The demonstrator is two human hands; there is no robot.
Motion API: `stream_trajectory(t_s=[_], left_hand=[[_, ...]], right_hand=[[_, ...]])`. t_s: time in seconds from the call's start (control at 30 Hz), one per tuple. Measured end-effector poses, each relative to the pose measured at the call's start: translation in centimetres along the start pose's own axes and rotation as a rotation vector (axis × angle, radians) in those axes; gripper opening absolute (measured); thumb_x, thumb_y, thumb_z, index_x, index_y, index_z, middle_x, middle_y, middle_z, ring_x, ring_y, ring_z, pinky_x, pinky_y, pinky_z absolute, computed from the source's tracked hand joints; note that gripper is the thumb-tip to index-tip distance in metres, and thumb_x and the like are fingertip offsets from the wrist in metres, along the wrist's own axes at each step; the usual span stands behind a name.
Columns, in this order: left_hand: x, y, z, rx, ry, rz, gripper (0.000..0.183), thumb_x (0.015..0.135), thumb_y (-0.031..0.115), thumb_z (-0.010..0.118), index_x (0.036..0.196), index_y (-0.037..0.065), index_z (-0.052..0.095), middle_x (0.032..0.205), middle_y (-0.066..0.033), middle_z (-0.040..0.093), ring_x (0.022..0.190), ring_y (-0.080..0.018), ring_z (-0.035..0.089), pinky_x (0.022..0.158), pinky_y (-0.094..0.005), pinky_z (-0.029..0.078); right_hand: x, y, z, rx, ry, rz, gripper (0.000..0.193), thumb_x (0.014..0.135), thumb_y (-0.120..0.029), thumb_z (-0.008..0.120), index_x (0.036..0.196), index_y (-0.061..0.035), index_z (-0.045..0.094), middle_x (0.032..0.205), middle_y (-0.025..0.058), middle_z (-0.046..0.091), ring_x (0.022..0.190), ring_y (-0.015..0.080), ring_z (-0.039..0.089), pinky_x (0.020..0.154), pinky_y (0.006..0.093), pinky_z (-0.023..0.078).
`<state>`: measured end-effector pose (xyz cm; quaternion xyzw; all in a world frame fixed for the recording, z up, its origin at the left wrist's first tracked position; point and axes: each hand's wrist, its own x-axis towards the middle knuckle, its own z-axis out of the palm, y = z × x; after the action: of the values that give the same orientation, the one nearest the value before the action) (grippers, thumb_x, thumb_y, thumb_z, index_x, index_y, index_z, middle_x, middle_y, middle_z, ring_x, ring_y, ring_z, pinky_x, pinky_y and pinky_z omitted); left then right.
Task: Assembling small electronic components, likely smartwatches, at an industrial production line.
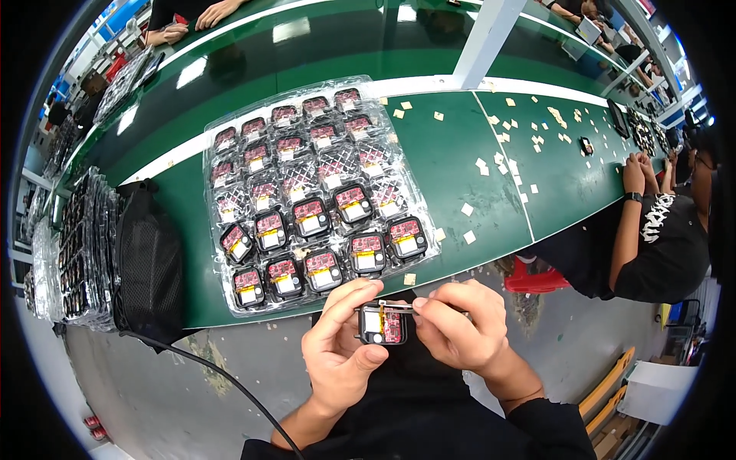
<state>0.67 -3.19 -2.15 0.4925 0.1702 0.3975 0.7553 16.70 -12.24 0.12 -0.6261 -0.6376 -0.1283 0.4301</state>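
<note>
My left hand (pixel 331 349) grips a small square black device housing (pixel 394 330) between thumb and fingers, just off the near edge of the table. Inside the housing are a red circuit board, a white battery-like block and a strip of yellow tape. My right hand (pixel 466 326) pinches thin metal tweezers (pixel 400 307), whose tips reach over the upper part of the housing. A small white piece shows by the tips; whether they grip it I cannot tell. Beyond my hands lies a clear plastic tray (pixel 418 205) with several similar housings in its pockets.
The green table (pixel 456 123) carries scattered small cream squares (pixel 469 237). At left are a black mesh bag (pixel 149 261), stacked clear trays (pixel 84 245) and a black cable (pixel 222 374). A white post (pixel 487 42) rises behind. A co-worker (pixel 663 238) sits at right; another's hands (pixel 218 14) are across.
</note>
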Motion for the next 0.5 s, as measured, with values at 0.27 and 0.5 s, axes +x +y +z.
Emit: stream_trajectory(t_s=[0.27, 0.5], left_hand=[[-0.1, 0.8, -0.4, -0.071, 0.023, -0.066, 0.074, 0.084, 0.030, 0.084, 0.137, -0.011, 0.053, 0.140, -0.0198, 0.049, 0.119, -0.0322, 0.063, 0.101, -0.0377, 0.052], [-0.2, 0.7, -0.9, -0.013, -0.013, -0.061, 0.071, 0.085, 0.028, 0.084, 0.137, -0.009, 0.054, 0.142, -0.0179, 0.048, 0.116, -0.0222, 0.061, 0.096, -0.0315, 0.052]], right_hand=[[0.0, -0.4, 0.5, -0.071, 0.016, -0.076, 0.030, 0.068, 0.001, 0.080, 0.097, -0.0036, 0.074, 0.089, 0.0042, 0.064, 0.060, 0.0156, 0.059, 0.051, 0.0286, 0.044], [0.0, -0.5, 0.9, -0.076, 0.014, -0.071, 0.029, 0.068, 0.001, 0.080, 0.097, -0.0038, 0.075, 0.089, 0.0036, 0.066, 0.060, 0.0149, 0.058, 0.051, 0.0282, 0.043]])
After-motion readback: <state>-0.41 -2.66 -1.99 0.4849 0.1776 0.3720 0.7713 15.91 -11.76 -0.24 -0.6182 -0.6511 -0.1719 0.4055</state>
